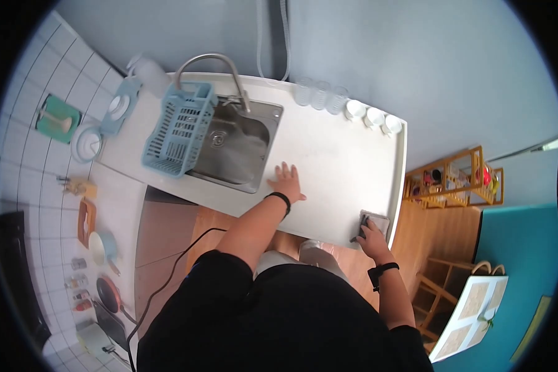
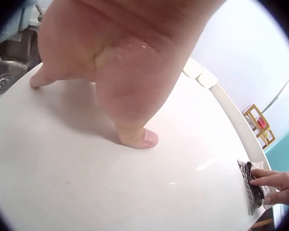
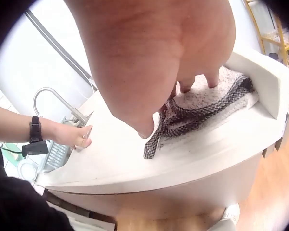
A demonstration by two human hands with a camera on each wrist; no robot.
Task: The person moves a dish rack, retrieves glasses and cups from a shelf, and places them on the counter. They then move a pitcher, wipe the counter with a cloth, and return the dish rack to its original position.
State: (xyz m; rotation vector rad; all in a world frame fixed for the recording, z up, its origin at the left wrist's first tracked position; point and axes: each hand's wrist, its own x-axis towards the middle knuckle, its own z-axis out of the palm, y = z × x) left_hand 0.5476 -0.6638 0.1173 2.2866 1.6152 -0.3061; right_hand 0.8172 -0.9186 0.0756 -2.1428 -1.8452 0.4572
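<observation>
My left hand (image 1: 286,182) rests on the white countertop (image 1: 328,164) beside the sink, fingers spread and holding nothing. In the left wrist view its thumb and a fingertip touch the surface. My right hand (image 1: 373,240) presses its fingertips onto a cloth (image 1: 381,223) at the counter's front right corner. Speckled pale grey with a dark checked edging, the cloth (image 3: 202,108) lies bunched against the raised border. In the right wrist view the thumb (image 3: 145,131) comes down beside the dark edging, apart from the other fingers, which reach onto the pale part.
A steel sink (image 1: 254,158) with a curved faucet (image 1: 234,68) lies left, a blue dish rack (image 1: 152,152) over its side. Several clear glasses (image 1: 319,96) and white cups (image 1: 373,116) line the back edge. An orange rack (image 1: 477,167) stands right. A black cable (image 1: 167,276) hangs at the left.
</observation>
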